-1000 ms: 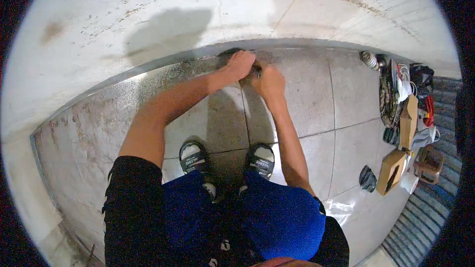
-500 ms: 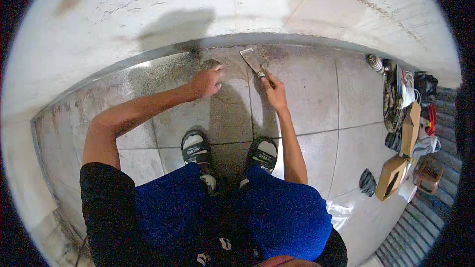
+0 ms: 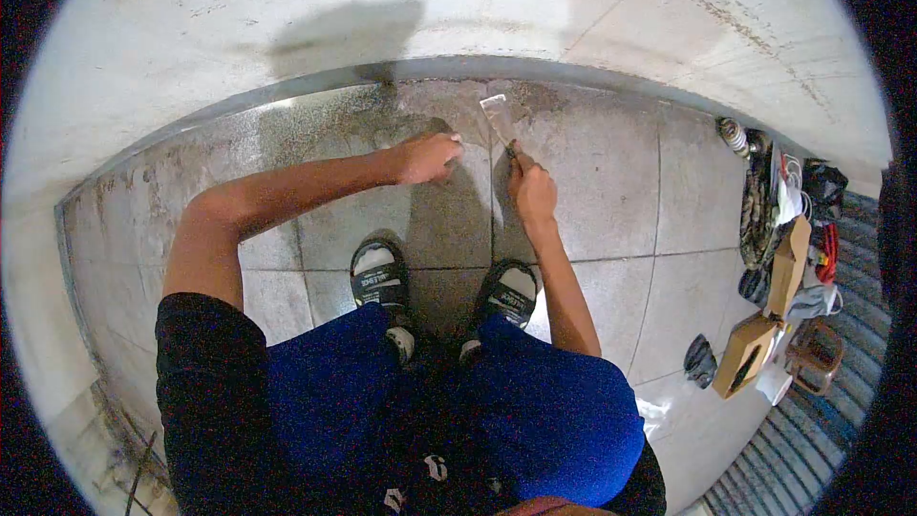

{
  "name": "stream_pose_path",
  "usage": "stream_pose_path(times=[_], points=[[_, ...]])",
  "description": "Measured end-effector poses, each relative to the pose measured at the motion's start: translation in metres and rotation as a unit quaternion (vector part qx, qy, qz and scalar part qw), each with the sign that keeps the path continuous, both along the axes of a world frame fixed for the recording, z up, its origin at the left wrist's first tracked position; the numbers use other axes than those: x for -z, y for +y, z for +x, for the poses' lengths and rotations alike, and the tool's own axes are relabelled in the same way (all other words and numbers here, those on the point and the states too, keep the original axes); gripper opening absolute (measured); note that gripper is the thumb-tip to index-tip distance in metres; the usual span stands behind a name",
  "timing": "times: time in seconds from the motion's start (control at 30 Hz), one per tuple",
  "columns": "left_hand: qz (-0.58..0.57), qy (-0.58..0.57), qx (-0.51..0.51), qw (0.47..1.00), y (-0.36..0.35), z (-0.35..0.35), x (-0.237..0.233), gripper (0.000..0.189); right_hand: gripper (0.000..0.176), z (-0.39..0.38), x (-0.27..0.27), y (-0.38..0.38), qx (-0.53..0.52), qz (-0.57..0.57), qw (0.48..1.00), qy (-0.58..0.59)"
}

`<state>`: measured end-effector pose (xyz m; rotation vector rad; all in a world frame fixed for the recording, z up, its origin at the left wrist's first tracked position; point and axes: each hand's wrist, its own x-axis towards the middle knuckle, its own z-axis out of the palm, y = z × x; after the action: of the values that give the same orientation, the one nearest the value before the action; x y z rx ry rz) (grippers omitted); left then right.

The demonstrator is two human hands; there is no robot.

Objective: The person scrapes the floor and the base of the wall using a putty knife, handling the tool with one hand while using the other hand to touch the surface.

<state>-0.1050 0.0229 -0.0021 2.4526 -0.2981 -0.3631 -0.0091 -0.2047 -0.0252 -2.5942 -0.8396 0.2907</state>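
My right hand [image 3: 533,191] is wrapped round the handle of a scraper [image 3: 498,118]. Its flat blade points away from me over the floor tiles, near the foot of the wall, and a bright white patch shows at its tip. To the left of the scraper, my left hand [image 3: 430,159] hangs over the tiles with its fingers curled together, apart from the blade. Whatever those fingers may hold is too small to make out. Beneath both hands lies the grey tiled floor [image 3: 583,172], stained and damp-looking along the wall.
A white wall [image 3: 611,0] with brown marks curves across the far side. At the right lie an open cardboard box [image 3: 745,355], a black crumpled bag [image 3: 700,361], a brown plastic basket [image 3: 815,355] and a red item [image 3: 827,253], beside a ribbed grey surface [image 3: 793,440]. My sandalled feet [image 3: 380,277] stand close below.
My left hand has moved to the right, closer to the scraper. The scraper has shifted slightly right, and its blade tip now looks bright white. The view has moved slightly.
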Motion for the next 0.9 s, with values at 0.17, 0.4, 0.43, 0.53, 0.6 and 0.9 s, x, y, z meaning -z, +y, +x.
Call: stream_pose_path(times=[0.17,0.4,0.43,0.53,0.6,0.9], points=[[0.009,0.054,0.008,0.998,0.000,0.003,-0.008,0.028,0.039,-0.007,-0.010,-0.006,0.001,-0.082,0.997,0.006],[0.047,0.022,0.016,0.999,0.010,-0.013,0.012,0.033,0.025,-0.020,-0.041,-0.023,-0.001,-0.115,0.993,-0.001],[0.063,0.020,0.008,0.998,0.010,-0.015,0.010,0.031,0.023,-0.019,-0.037,-0.031,0.001,-0.114,0.994,-0.001],[0.071,0.102,0.023,0.992,0.010,-0.009,0.001,0.029,0.020,-0.023,-0.063,-0.037,0.002,-0.132,0.991,0.006],[0.093,0.093,0.026,0.991,0.010,-0.007,0.002,0.033,0.019,-0.021,-0.088,-0.031,0.004,-0.128,0.992,0.009],[0.117,-0.061,-0.018,0.991,-0.044,0.012,0.007,0.062,0.017,-0.012,-0.060,0.011,-0.027,-0.101,0.994,-0.023]])
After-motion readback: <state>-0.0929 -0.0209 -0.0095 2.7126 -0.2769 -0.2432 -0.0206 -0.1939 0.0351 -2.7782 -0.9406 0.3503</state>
